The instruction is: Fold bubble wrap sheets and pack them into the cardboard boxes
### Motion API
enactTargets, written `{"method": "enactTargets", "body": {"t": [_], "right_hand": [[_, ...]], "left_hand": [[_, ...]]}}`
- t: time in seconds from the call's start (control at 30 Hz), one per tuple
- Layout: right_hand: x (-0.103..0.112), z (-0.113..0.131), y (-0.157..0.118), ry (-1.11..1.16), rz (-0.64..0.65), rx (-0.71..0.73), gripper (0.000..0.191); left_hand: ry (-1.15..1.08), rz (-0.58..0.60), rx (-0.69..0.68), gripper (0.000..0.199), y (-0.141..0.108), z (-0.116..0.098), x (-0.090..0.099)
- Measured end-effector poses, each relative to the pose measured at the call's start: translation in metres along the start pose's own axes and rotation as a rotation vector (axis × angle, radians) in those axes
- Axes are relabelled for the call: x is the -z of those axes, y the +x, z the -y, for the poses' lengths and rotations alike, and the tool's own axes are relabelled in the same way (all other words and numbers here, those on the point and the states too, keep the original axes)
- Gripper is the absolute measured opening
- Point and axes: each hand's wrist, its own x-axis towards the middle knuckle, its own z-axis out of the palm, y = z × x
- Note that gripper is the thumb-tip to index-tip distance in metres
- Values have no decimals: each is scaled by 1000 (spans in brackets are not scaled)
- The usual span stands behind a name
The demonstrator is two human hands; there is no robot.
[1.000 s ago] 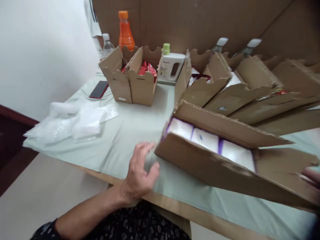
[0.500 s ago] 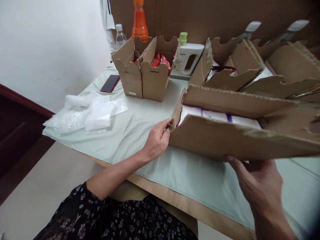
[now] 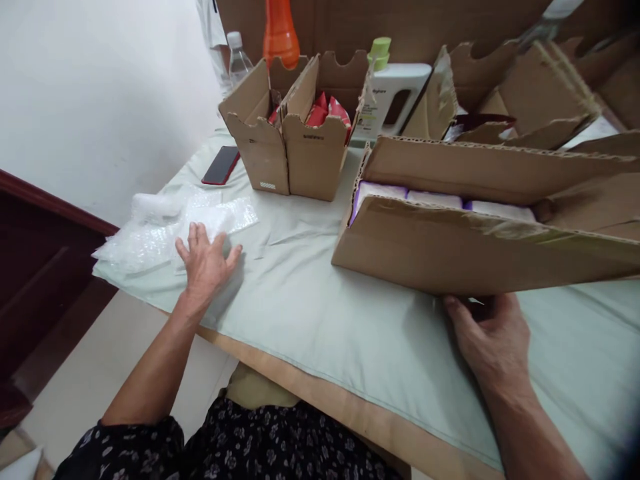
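My left hand [image 3: 205, 263] is spread over the near edge of a pile of bubble wrap [image 3: 150, 230] at the left of the table, its fingers apart. On the right stands a long cardboard box [image 3: 430, 250] with white-and-purple packs [image 3: 435, 199] in a row inside. My right hand [image 3: 493, 337] is at the lower front edge of this box. Its thumb shows against the bottom edge, while its other fingertips are hidden under the box.
Two joined cardboard boxes [image 3: 313, 163] with red packets stand at the back beside a phone [image 3: 221, 165]. Behind are an orange bottle [image 3: 281, 37], a clear bottle [image 3: 239, 63] and a white jug [image 3: 393, 100]. More open boxes [image 3: 545, 100] are at back right.
My left hand has let go of the long box's left end and moved left to the bubble wrap. My right hand remains at the box's lower edge.
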Motion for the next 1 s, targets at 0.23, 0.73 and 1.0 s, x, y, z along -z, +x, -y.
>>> {"method": "enactTargets", "body": {"t": [0.23,0.73,1.0], "right_hand": [[-4,-1,5,3,-19,3,54],[33,29,-78,602,509,140,66],[18,18,-91,359,470,30,64]], "left_hand": [[-594,-355,6,40,-25,-19,46],[-1538,1210,92,38,-64,-113,44],[-1063,688,-138,40,-45,-113,34]]}}
